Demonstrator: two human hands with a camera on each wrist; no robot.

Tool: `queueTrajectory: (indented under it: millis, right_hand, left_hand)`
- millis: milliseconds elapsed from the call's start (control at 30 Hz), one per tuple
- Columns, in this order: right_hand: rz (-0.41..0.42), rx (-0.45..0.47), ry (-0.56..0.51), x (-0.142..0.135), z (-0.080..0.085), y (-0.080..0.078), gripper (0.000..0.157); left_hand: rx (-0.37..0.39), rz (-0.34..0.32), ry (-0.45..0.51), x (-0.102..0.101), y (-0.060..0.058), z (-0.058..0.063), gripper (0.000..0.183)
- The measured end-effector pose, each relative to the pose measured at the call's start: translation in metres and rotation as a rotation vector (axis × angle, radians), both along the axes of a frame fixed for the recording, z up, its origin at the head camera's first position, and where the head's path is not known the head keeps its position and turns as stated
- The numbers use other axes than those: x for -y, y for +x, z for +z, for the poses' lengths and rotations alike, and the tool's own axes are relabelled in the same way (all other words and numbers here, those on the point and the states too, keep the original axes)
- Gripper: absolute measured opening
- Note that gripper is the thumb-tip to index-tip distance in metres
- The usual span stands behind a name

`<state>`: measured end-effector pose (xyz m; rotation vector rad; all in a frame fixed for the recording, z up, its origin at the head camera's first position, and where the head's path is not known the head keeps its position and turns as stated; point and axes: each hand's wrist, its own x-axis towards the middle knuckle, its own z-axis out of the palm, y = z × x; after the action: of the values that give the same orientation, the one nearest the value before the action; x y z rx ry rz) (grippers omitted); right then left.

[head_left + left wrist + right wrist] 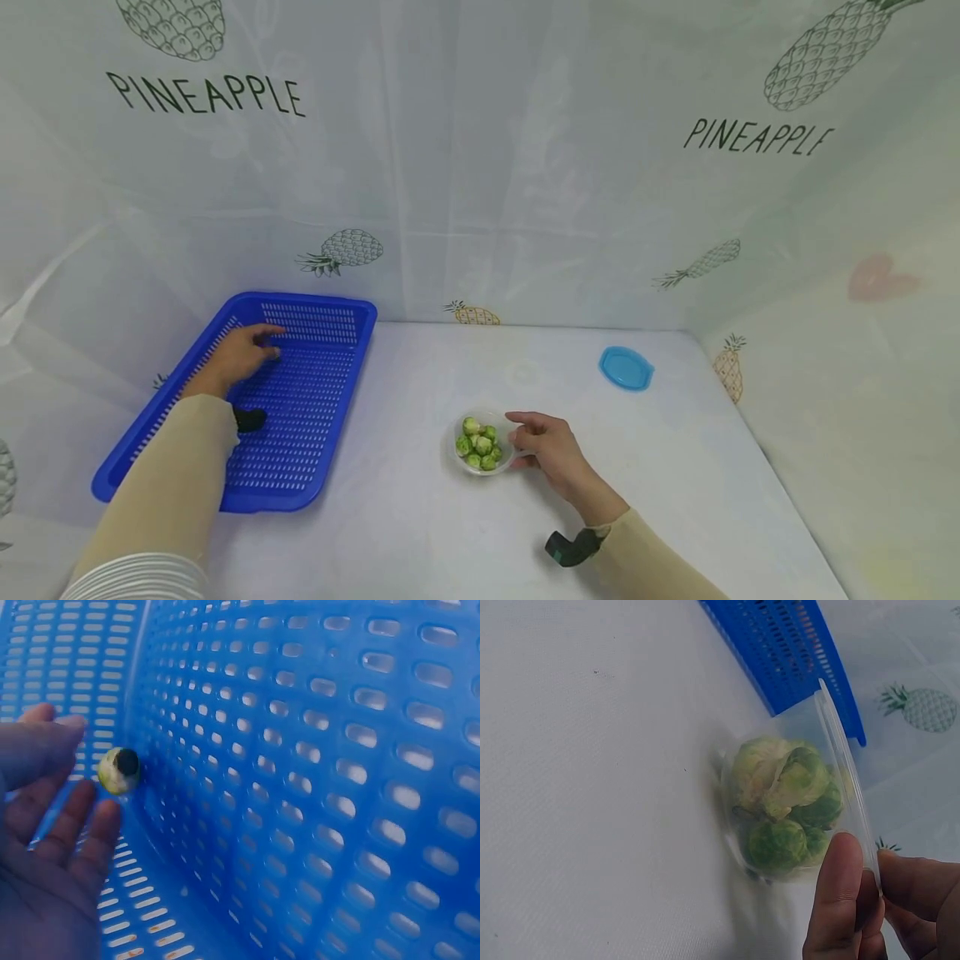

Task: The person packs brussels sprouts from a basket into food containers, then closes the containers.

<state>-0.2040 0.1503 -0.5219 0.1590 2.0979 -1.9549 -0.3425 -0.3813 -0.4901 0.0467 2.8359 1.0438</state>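
Note:
My left hand (238,357) reaches into the blue plastic basket (345,392) on the left side of the table. Its fingers are spread and relaxed, holding nothing. Just beyond the fingertips, the left wrist view shows one Brussels sprout (112,778) in the basket's corner, with a dark spot on it; the head view does not show this sprout. With thumb and fingers my right hand (551,454) pinches the rim of a small clear container (504,422). Several green Brussels sprouts (778,844) lie inside it, and the container stands on the white table.
A light blue lid (627,368) lies flat at the back right of the white table (405,517). Behind the table hangs a pale sheet (480,167) printed with pineapples, which also covers the sides. The basket has raised, slotted walls.

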Motion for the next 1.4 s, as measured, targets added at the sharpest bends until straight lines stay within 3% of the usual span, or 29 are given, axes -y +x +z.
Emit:
queueTrajectory:
  millis: [200,433,800,1100,1400]
  right_hand:
    - [-0.001,0.000,0.003,0.000,0.001,0.000,0.042]
    - [-0.002,0.005,0.002,0.000,0.001,-0.001,0.042]
    - [-0.001,0.014,0.004,-0.001,0.003,-0.001,0.041]
    - [-0.003,0.013,0.014,0.001,0.004,0.000,0.041]
    - [0.005,-0.001,0.010,0.001,0.007,0.003,0.042]
  left_hand:
    - [0.038,-0.049,-0.035,0.001,0.000,-0.002,0.049]
    - [0.020,-0.096,-0.047,0.001,0.004,-0.002,0.044]
    - [0.049,-0.090,-0.032,-0.002,0.005,-0.005,0.039]
    - [0.104,-0.129,-0.022,-0.005,0.007,-0.002,0.042]
    - [0.081,-0.179,-0.027,-0.014,0.007,0.001,0.038]
